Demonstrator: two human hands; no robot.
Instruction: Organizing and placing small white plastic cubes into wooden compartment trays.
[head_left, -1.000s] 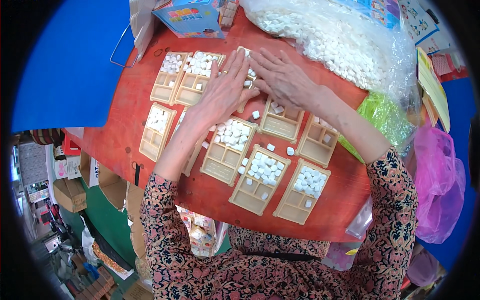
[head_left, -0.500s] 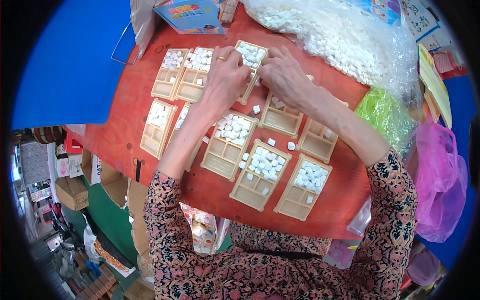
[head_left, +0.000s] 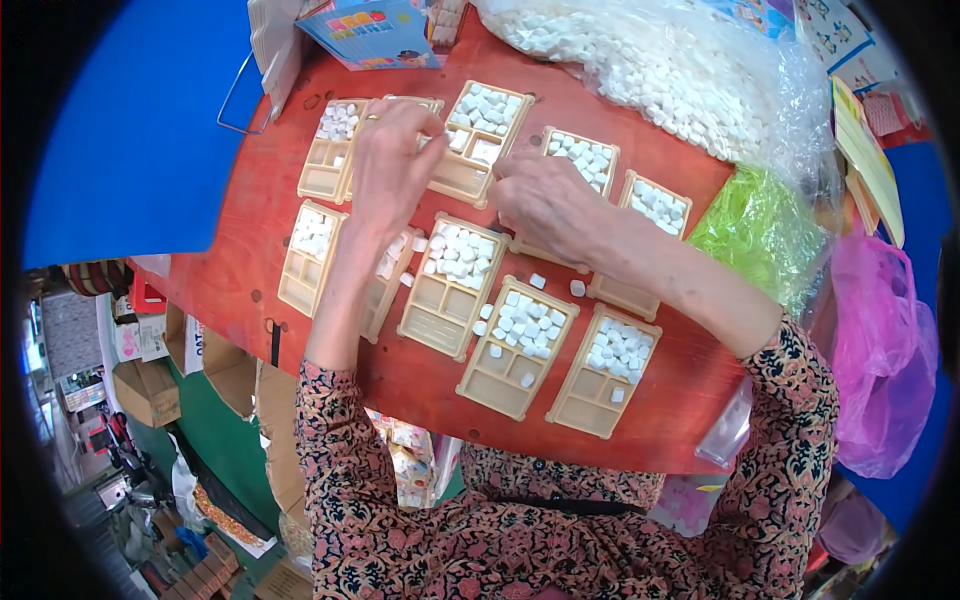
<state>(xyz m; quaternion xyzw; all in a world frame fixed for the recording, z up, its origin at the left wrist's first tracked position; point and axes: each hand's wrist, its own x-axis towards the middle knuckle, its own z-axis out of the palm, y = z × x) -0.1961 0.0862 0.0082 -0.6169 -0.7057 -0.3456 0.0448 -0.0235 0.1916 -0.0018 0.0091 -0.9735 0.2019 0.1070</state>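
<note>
My left hand (head_left: 390, 165) hovers over a beige compartment tray (head_left: 428, 103) in the back row and covers most of it. Its fingers are curled toward the thumb, and whatever lies between them is hidden. My right hand (head_left: 550, 200) is closed, its fingertips at the right edge of the middle back tray (head_left: 458, 182). White cubes (head_left: 485, 106) fill that tray's large compartment, and a few sit in the smaller ones. Behind my right hand and forearm are two more trays, one with a pile of cubes (head_left: 580, 155) and one with another pile (head_left: 658, 207).
Several similar trays, such as the front right tray (head_left: 580, 412), form a nearer row on the red table (head_left: 410, 425). Loose cubes (head_left: 538, 282) lie between rows. A clear bag of white cubes (head_left: 660, 95), a green plastic bag (head_left: 760, 225) and a blue box (head_left: 370, 35) border the table.
Both hands have moved apart from the middle back tray: the left hand leftward over the neighbouring tray, the right hand slightly down. More of the middle tray and the right-hand trays shows.
</note>
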